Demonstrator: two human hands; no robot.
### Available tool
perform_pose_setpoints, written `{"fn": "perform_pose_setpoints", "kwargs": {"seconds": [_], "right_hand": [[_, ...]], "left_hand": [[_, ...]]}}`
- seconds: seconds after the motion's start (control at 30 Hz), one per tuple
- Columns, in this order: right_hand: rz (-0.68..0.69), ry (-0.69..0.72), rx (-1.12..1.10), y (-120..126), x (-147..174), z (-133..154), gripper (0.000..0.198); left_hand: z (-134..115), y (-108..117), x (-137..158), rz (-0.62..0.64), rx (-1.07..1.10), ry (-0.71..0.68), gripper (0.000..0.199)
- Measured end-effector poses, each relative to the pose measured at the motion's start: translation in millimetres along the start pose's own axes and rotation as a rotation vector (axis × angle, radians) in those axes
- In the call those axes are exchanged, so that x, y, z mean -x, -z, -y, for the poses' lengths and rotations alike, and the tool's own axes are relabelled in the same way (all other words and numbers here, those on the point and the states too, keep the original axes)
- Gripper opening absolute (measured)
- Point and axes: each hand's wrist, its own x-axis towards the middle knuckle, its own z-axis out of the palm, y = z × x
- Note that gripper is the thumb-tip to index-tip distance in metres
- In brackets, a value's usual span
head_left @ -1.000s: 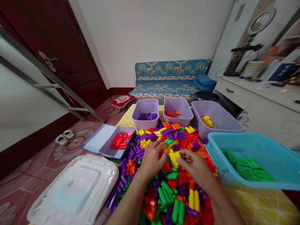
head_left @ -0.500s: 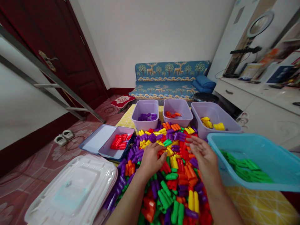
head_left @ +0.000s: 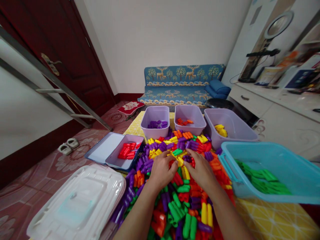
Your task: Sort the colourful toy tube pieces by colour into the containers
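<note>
A heap of plastic tube-shaped pieces [head_left: 177, 211] in red, orange, yellow, green and purple covers the table before me. My left hand [head_left: 162, 168] rests over the middle of the heap, thumb apart from the curved fingers, with red and yellow pieces by the fingertips. Opposite it, my right hand [head_left: 200, 166] reaches in from the right, fingers spread and nothing visibly held. Between the two hands lie yellow pieces [head_left: 180, 162] and a green piece [head_left: 177, 152]. The undersides of my fingers are partly hidden.
Lilac bins hold purple [head_left: 155, 133], orange [head_left: 190, 129] and yellow [head_left: 240, 135] pieces. A turquoise tub [head_left: 272, 150] holds green ones. Red pieces lie in an open case [head_left: 110, 161] at left. A white lid [head_left: 77, 200] sits nearer, and a sofa [head_left: 183, 81] stands behind.
My right hand has moved left and down into the heap, close to my left hand. A yellow piece seen earlier at the right lilac bin no longer shows there. My left hand has barely moved.
</note>
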Motion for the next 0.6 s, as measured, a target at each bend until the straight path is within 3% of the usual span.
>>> {"fn": "perform_pose_setpoints", "kwargs": {"seconds": [0.37, 0.6], "right_hand": [[0.138, -0.011, -0.107, 11.3, -4.3, 9.4, 0.056], [0.201, 0.0, -0.284, 9.7, 1.9, 8.9, 0.056]], "left_hand": [[-0.4, 2.9, -1.1, 0.024, 0.103, -0.012, 0.024], [5.8, 6.4, -0.3, 0.057, 0.508, -0.061, 0.023]]}}
